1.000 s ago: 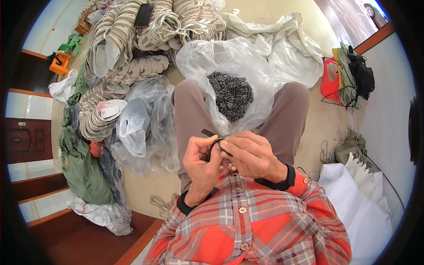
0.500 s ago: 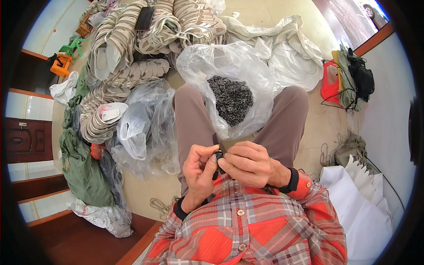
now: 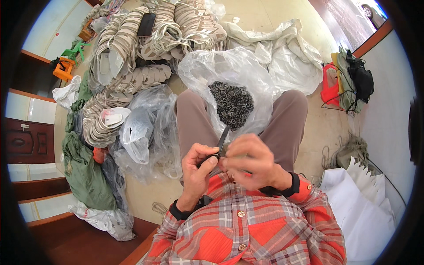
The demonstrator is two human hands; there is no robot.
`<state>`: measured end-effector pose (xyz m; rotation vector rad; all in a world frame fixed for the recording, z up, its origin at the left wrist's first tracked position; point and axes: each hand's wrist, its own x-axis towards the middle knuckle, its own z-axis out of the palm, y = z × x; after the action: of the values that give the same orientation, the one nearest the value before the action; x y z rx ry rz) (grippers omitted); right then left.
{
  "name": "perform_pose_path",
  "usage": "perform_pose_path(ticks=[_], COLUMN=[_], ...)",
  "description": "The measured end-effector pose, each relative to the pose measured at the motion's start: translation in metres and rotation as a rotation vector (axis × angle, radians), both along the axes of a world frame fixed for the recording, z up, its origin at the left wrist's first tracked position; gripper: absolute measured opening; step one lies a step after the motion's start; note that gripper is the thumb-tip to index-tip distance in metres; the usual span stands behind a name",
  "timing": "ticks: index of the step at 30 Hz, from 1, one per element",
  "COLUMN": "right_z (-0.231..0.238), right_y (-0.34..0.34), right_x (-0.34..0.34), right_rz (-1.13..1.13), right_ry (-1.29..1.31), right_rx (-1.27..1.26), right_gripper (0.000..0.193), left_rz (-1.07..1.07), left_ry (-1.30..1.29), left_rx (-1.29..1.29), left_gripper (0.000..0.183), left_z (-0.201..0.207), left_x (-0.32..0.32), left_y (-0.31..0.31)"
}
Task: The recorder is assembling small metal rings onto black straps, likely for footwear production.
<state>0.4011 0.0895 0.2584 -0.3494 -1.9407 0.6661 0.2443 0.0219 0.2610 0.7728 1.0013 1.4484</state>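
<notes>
My left hand (image 3: 197,171) pinches a narrow black strap (image 3: 224,138) between thumb and forefinger. One end of the strap sticks up and away from me; a small dark piece at the fingertips is too hidden to make out. Close beside it, on the right, is my right hand (image 3: 251,162), smeared by motion, its fingertips near the strap. Whether it holds anything does not show. Beyond both hands, a clear plastic bag (image 3: 196,66) lies open between my knees. Many small dark metal buckles (image 3: 231,104) are heaped in it.
Stacks of beige shoe uppers (image 3: 128,44) lie at the far left, with a dark phone (image 3: 146,24) on top. Clear plastic bags (image 3: 137,137) sit by my left leg. A white sack (image 3: 291,57) spreads beyond my right knee. A red stool (image 3: 330,86) stands farther right.
The black strap now stretches out beyond my left fingertips toward the bag. My right hand has moved slightly up and away from the left and is blurred.
</notes>
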Motion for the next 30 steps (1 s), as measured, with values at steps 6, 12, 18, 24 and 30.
perform_pose_path(ticks=[6,12,18,24,30], right_z=[0.006,-0.010,-0.016,-0.009,-0.005], right_y=[0.014,0.009,0.001,-0.007,0.002], right_x=[-0.004,-0.008,-0.024,-0.033,-0.033], right_rz=[0.160,0.355,-0.171,-0.273,0.000], right_ry=[-0.184,0.277,-0.089,-0.156,0.124], right_rx=[-0.515,-1.327,-0.755,-0.591,-1.027], right_gripper=[0.030,0.016,0.030,0.038,0.034], left_rz=[-0.185,-0.182,-0.246,-0.003,-0.011], left_ry=[0.235,-0.159,-0.086,-0.190,-0.202], left_rx=[-0.035,-0.001,-0.150,-0.176,-0.150], left_gripper=[0.027,0.056,0.043,0.028,0.024], left_z=[0.006,-0.004,-0.003,-0.018,-0.015], left_x=[-0.016,-0.041,-0.019,-0.013,-0.019], left_y=[0.012,0.031,0.019,0.024,0.027])
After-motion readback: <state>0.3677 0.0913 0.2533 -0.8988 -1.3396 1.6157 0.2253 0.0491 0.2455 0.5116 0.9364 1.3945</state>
